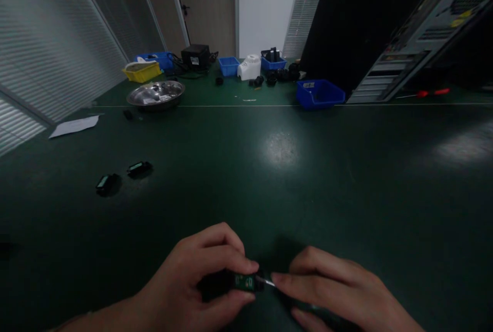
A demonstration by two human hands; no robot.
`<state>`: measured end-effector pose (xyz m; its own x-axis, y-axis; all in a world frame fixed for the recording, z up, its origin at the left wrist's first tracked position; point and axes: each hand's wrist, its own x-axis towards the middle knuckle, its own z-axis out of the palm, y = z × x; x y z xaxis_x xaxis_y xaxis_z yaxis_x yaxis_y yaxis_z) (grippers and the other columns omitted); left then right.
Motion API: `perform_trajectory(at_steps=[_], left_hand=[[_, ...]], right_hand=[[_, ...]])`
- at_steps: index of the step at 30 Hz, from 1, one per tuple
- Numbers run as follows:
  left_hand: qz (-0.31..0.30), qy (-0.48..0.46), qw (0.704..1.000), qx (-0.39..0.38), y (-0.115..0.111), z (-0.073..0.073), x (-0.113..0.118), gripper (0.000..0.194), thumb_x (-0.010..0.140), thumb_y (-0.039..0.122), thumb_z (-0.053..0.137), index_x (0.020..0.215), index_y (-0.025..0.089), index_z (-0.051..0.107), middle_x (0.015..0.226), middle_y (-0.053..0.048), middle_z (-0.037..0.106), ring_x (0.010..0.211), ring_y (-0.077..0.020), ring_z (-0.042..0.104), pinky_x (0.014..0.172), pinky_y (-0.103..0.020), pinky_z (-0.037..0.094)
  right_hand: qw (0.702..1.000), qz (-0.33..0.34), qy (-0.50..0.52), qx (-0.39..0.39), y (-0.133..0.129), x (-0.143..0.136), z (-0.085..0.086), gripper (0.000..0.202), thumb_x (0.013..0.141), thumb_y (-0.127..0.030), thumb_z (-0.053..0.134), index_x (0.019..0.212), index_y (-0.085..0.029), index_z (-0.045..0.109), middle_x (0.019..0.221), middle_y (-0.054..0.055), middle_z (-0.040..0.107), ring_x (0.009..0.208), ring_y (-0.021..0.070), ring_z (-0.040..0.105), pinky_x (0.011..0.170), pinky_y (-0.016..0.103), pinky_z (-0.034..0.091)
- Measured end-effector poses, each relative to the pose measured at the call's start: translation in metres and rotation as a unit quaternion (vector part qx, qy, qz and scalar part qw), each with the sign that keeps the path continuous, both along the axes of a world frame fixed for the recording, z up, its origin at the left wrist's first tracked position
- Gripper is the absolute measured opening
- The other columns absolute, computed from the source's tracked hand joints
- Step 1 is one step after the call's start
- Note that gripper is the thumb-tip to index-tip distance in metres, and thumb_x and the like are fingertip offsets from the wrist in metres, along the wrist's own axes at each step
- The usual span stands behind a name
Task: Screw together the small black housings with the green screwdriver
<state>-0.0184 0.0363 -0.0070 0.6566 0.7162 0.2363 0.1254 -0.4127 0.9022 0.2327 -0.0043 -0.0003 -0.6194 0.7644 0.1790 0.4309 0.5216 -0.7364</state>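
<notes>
I see the left hand [204, 270] at bottom centre, thumb and fingers clamped on a small black part [245, 282] with a green board. The right hand [339, 287], lower right, pinches a thin metal tool [269, 283] whose tip is at the part's right end; fingers block my view of its rear. 2 black pieces [139, 169] lie left of centre; a metal bowl [169, 98] sits upper left, a blue bin [320, 95] upper right.
</notes>
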Motion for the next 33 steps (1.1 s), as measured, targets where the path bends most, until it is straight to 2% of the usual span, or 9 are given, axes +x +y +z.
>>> perform_trajectory(at_steps=[6,8,12,16,24,28,33], left_hand=[[0.016,0.027,0.999,0.019,-0.004,0.002,0.001,0.033,0.079,0.004,0.066,0.106,0.022,0.067,0.091,-0.002,0.060,0.077,-0.0113,0.062,0.066,-0.019,0.049],[0.016,0.044,0.998,0.036,-0.005,0.002,0.001,0.030,0.080,0.004,0.065,0.106,0.020,0.067,0.092,-0.003,0.060,0.077,-0.0113,0.062,0.066,-0.018,0.050],[0.015,0.075,0.994,0.080,-0.007,0.004,0.001,0.031,0.082,0.003,0.062,0.108,0.020,0.065,0.093,-0.003,0.060,0.076,-0.0112,0.061,0.065,-0.018,0.050],[0.014,0.081,0.990,0.115,-0.011,0.005,0.000,0.036,0.083,0.002,0.060,0.114,0.021,0.063,0.091,-0.002,0.061,0.073,-0.0100,0.060,0.062,-0.017,0.048],[0.038,0.054,0.998,0.010,-0.009,0.004,0.002,0.025,0.081,0.009,0.068,0.102,0.023,0.071,0.083,0.000,0.060,0.070,-0.0101,0.060,0.061,-0.018,0.045],[0.050,0.051,0.997,0.008,-0.008,0.005,0.002,0.027,0.081,0.009,0.067,0.103,0.024,0.072,0.081,0.000,0.060,0.069,-0.0105,0.059,0.060,-0.019,0.044],[0.055,0.060,0.997,0.001,-0.007,0.009,0.003,0.024,0.079,0.011,0.068,0.100,0.021,0.074,0.076,-0.001,0.061,0.066,-0.0114,0.059,0.058,-0.020,0.043]], right_hand=[[1.000,0.001,0.003,-0.006,0.002,-0.003,0.001,0.038,0.088,-0.012,0.060,0.125,-0.022,0.063,0.089,0.008,0.067,0.073,0.0148,0.066,0.064,0.022,0.056],[1.000,-0.017,0.004,-0.016,0.002,-0.004,0.004,0.039,0.088,-0.010,0.059,0.125,-0.022,0.063,0.090,0.008,0.067,0.075,0.0151,0.066,0.066,0.023,0.057],[0.999,-0.013,0.021,-0.038,-0.001,-0.007,0.009,0.041,0.087,-0.008,0.057,0.125,-0.024,0.063,0.092,0.008,0.067,0.077,0.0146,0.067,0.066,0.022,0.056],[0.996,-0.056,0.046,-0.055,-0.006,-0.010,0.012,0.043,0.085,-0.006,0.058,0.123,-0.026,0.065,0.092,0.006,0.067,0.079,0.0138,0.067,0.068,0.022,0.056],[0.995,-0.044,0.058,-0.062,-0.007,-0.009,0.015,0.040,0.086,-0.006,0.058,0.121,-0.024,0.066,0.093,0.007,0.065,0.078,0.0134,0.064,0.064,0.021,0.054],[0.994,-0.042,0.063,-0.076,-0.009,-0.010,0.016,0.038,0.088,-0.007,0.056,0.122,-0.022,0.065,0.093,0.007,0.064,0.080,0.0139,0.064,0.068,0.024,0.054],[0.996,-0.052,0.055,-0.054,-0.009,-0.011,0.016,0.040,0.087,-0.004,0.055,0.121,-0.022,0.065,0.094,0.007,0.065,0.080,0.0140,0.065,0.070,0.024,0.055]])
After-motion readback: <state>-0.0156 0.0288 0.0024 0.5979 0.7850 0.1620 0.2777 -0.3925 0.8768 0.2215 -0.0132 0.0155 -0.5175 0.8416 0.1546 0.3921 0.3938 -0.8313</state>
